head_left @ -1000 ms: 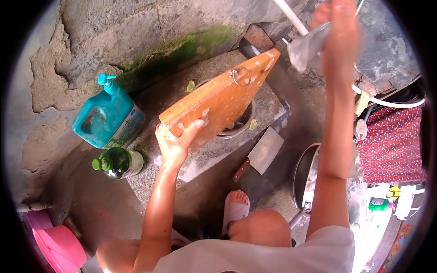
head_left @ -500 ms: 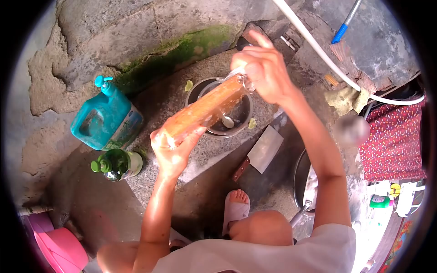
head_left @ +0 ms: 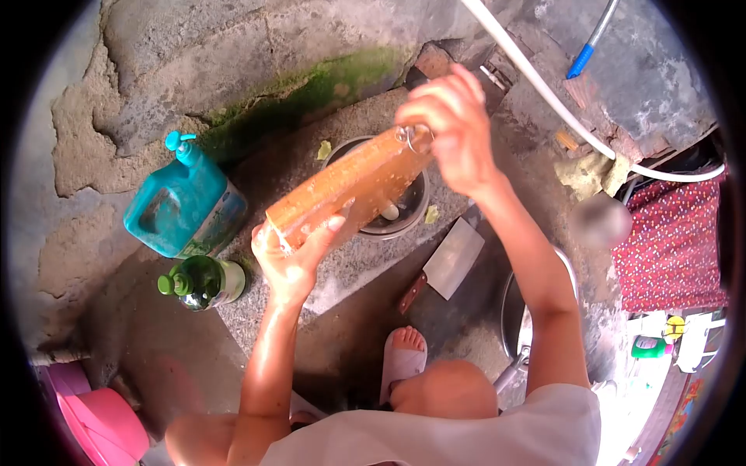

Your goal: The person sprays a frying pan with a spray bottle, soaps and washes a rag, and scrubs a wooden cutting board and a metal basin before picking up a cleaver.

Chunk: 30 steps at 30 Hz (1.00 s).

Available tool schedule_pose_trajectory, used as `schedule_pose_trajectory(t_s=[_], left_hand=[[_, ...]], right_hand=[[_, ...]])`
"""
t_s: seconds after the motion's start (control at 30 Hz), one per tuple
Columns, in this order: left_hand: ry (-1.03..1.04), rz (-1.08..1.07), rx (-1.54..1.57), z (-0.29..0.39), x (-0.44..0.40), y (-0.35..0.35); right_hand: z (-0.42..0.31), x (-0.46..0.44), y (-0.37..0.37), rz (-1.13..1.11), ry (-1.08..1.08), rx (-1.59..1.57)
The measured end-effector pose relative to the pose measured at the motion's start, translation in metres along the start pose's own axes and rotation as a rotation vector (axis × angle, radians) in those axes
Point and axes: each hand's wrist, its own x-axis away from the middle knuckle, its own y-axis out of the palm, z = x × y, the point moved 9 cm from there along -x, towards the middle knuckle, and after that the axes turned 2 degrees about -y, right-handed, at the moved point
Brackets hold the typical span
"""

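Left hand (head_left: 284, 260) clasps board (head_left: 353, 185) by its near end; right hand (head_left: 454, 132) at far end beside ring (head_left: 420, 140), fingers blurred, can't tell if gripping. Bowl (head_left: 402, 228) between hands, partly hidden by board. Cleaver (head_left: 454, 256) right of left grip; jug (head_left: 186, 203), bottle (head_left: 203, 282) left, labels unreadable.

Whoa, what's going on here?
Somebody is holding up a wooden board with white flecks on it, tilted in front of a bowl. The left hand grips one end. The right hand is at the other end, by the metal ring, but its fingers are blurry. A big knife lies on the ground nearby.
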Motion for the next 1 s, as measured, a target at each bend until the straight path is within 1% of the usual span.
schedule_pose_trajectory(t_s=[0.03,0.07,0.1,0.13,0.2,0.27,0.3,0.33,0.37,0.4,0.5,0.6,0.63,0.67,0.77,0.8,0.87,0.9,0.93,0.97,1.0], left_hand=[[-0.013,0.006,0.008,0.0,0.0,0.0],[-0.023,0.015,0.016,0.0,-0.001,-0.002],[0.004,0.002,-0.061,0.002,-0.001,-0.002],[0.005,0.01,-0.056,0.001,-0.001,-0.004],[0.013,0.021,-0.042,-0.002,-0.001,-0.007],[0.012,0.028,-0.048,-0.001,-0.003,-0.004],[-0.002,0.028,-0.059,-0.003,-0.002,-0.003],[-0.014,0.026,-0.07,-0.003,-0.001,-0.003],[-0.028,0.029,-0.018,-0.003,-0.002,-0.003],[-0.026,0.022,-0.029,-0.004,-0.001,-0.004],[-0.005,0.027,-0.027,-0.005,-0.001,-0.006],[0.004,0.009,-0.096,-0.008,0.0,-0.001],[-0.007,0.005,-0.09,-0.009,0.001,0.0],[-0.016,0.004,-0.082,-0.008,0.001,-0.001],[0.004,0.017,-0.062,-0.005,0.002,-0.005],[0.019,0.012,-0.057,-0.006,0.001,-0.004],[-0.005,0.019,-0.05,-0.009,0.002,-0.003],[-0.026,0.027,-0.044,-0.008,0.001,-0.004],[-0.045,0.035,-0.037,-0.008,0.001,-0.005],[-0.01,0.016,-0.111,-0.005,0.001,-0.003],[0.0,0.019,-0.097,-0.004,0.001,-0.004]], right_hand=[[-0.012,-0.004,0.003,-0.028,-0.029,-0.015],[-0.013,-0.007,0.001,-0.01,-0.083,-0.002],[-0.005,-0.005,0.003,-0.023,-0.128,0.031],[0.006,-0.001,0.002,-0.036,-0.182,0.066],[0.043,0.012,-0.004,-0.076,0.032,0.078],[0.008,0.003,0.001,-0.034,-0.021,0.054],[-0.013,-0.004,0.008,-0.037,-0.019,-0.053],[-0.022,-0.008,0.011,-0.115,0.035,-0.136],[-0.019,-0.007,0.013,-0.124,0.021,-0.129],[-0.011,-0.004,0.014,-0.135,0.005,-0.123],[0.039,0.019,0.001,-0.156,0.144,0.004],[-0.024,0.003,0.015,-0.094,0.086,-0.209],[-0.028,0.002,0.017,-0.091,0.055,-0.223],[-0.017,0.001,0.012,-0.118,0.048,-0.196],[0.049,0.029,-0.001,-0.154,0.237,0.047],[0.039,0.028,0.0,-0.115,0.213,0.034],[-0.012,0.012,0.015,-0.106,0.12,-0.159],[-0.017,0.008,0.015,-0.085,0.146,-0.234],[-0.013,0.005,0.013,-0.122,0.106,-0.194],[0.008,0.009,0.01,-0.146,0.143,-0.114],[0.03,0.017,0.006,-0.17,0.172,-0.032]])
